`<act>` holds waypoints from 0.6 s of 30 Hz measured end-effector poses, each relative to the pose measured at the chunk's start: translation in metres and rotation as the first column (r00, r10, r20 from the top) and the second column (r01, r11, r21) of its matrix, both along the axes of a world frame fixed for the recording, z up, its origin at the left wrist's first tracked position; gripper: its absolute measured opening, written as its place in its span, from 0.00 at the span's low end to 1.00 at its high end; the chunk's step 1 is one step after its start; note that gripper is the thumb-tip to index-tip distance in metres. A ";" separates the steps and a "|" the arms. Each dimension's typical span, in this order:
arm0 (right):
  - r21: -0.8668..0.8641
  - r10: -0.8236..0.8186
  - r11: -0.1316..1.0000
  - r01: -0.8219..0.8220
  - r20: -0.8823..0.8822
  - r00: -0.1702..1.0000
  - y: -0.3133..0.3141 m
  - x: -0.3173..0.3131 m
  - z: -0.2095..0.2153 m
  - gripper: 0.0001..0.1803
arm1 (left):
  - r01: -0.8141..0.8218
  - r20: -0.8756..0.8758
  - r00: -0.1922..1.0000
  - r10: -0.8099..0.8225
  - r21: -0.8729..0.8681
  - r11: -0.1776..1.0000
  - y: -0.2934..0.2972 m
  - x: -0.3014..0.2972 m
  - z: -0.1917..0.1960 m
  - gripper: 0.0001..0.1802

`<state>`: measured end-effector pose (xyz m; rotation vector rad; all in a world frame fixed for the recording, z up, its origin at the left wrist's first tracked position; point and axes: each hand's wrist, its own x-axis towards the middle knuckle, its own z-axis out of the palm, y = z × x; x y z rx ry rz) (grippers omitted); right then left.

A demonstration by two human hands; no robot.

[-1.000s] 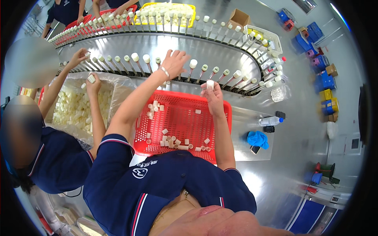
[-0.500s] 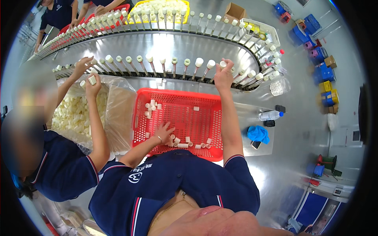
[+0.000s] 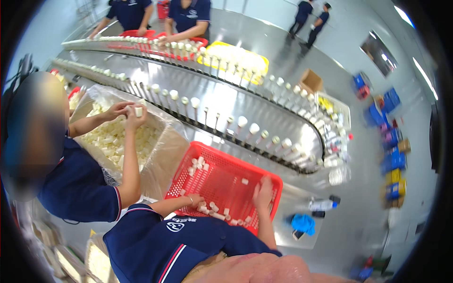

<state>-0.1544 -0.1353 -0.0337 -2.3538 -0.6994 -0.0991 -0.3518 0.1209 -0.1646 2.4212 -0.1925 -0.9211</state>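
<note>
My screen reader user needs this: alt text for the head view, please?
Both hands reach into a red basket of small white caps: left hand on a pile, right hand spread flat. Beyond it, a curved conveyor carries capped pegs; a co-worker stands left.

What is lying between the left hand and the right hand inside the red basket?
In the head view, small white caps lie on the red basket floor between left hand and right hand.
</note>
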 end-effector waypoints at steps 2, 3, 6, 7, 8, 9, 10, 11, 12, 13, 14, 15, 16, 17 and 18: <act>-0.413 0.251 0.882 -0.227 0.003 0.968 -0.034 -0.052 -0.050 0.36 | -0.253 0.053 0.965 0.258 -0.086 0.964 0.001 -0.008 -0.024 0.17; -0.650 0.160 0.721 -0.239 -0.179 0.971 -0.043 -0.083 -0.045 0.40 | -0.303 0.091 0.944 0.318 -0.150 0.941 0.002 -0.009 0.001 0.17; -0.703 0.152 0.691 -0.169 -0.087 0.985 -0.088 -0.115 -0.124 0.35 | -0.331 0.095 0.922 0.375 -0.308 0.892 0.000 0.004 0.001 0.17; -0.756 0.090 0.615 -0.225 -0.216 0.972 -0.083 -0.107 -0.124 0.31 | -0.346 0.101 0.914 0.392 -0.308 0.886 -0.002 0.009 0.006 0.17; -0.792 0.004 0.540 -0.284 -0.335 0.942 -0.080 -0.106 -0.129 0.28 | -0.390 0.129 0.880 0.458 -0.354 0.850 -0.006 0.013 0.023 0.17; -0.790 0.012 0.543 -0.285 -0.332 0.943 -0.074 -0.108 -0.129 0.28 | -0.428 0.154 0.840 0.520 -0.400 0.811 -0.009 0.017 0.044 0.17; -0.754 -0.012 0.577 -0.312 -0.390 0.921 -0.070 -0.108 -0.128 0.24 | -0.490 0.089 0.827 0.556 -0.373 0.788 -0.011 0.024 0.072 0.15; -0.720 -0.038 0.605 -0.339 -0.452 0.891 -0.071 -0.111 -0.120 0.20 | -0.494 0.085 0.823 0.561 -0.380 0.782 -0.009 0.032 0.066 0.15; -0.726 -0.040 0.597 -0.342 -0.452 0.891 -0.070 -0.108 -0.113 0.20 | -0.413 0.236 0.780 0.579 -0.500 0.761 -0.006 0.042 0.054 0.16; -0.748 0.023 0.544 -0.379 -0.439 0.898 -0.063 -0.102 -0.103 0.18 | -0.308 0.369 0.711 0.599 -0.602 0.737 -0.007 0.051 0.049 0.16; -0.766 0.075 0.491 -0.414 -0.437 0.896 -0.063 -0.107 -0.095 0.16 | -0.280 0.392 0.677 0.623 -0.645 0.711 -0.005 0.058 0.068 0.16; -0.798 0.130 0.388 -0.461 -0.448 0.885 -0.069 -0.105 -0.107 0.14 | -0.249 0.410 0.644 0.646 -0.686 0.684 0.003 0.070 0.088 0.16; -0.820 0.196 0.272 -0.504 -0.466 0.863 -0.074 -0.096 -0.114 0.13 | -0.210 0.438 0.581 0.686 -0.734 0.646 0.013 0.080 0.094 0.16; -0.762 0.264 0.178 -0.622 -0.572 0.777 -0.069 -0.086 -0.097 0.13 | -0.184 0.516 0.518 0.682 -0.711 0.679 0.027 0.085 0.126 0.16; -0.689 0.320 0.083 -0.720 -0.666 0.674 -0.064 -0.078 -0.079 0.13 | -0.209 0.611 0.457 0.647 -0.633 0.746 0.042 0.088 0.163 0.17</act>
